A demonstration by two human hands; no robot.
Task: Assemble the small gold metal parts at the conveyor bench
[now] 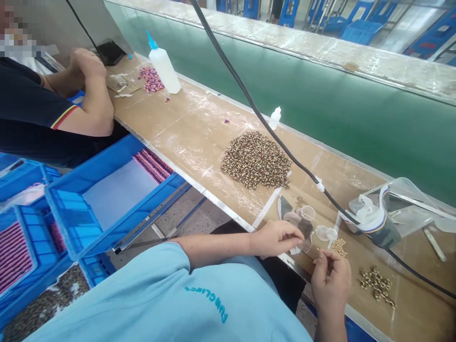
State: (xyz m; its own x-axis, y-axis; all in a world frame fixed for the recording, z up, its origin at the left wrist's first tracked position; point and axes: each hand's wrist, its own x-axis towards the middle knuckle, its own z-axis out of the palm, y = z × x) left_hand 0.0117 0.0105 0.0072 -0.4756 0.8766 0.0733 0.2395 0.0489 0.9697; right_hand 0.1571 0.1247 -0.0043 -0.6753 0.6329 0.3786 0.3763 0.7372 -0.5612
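Note:
My left hand is curled over the table's near edge, its thumb and fingers drawn together; whatever they pinch is too small to make out. Just right of it, my right hand has thumb and forefinger pressed together on a tiny pale thing I cannot name. Between and beyond the hands are small clear round dishes and a clear plastic piece. A little pile of pale yellow pieces lies beside my right fingertips. Farther right is a small heap of brown-and-gold curved pieces.
A large brown-and-gold heap lies mid-table near a small white bottle. A black cable crosses above the table. A co-worker's arm is at left, near a blue-capped bottle. A blue crate stands below the edge.

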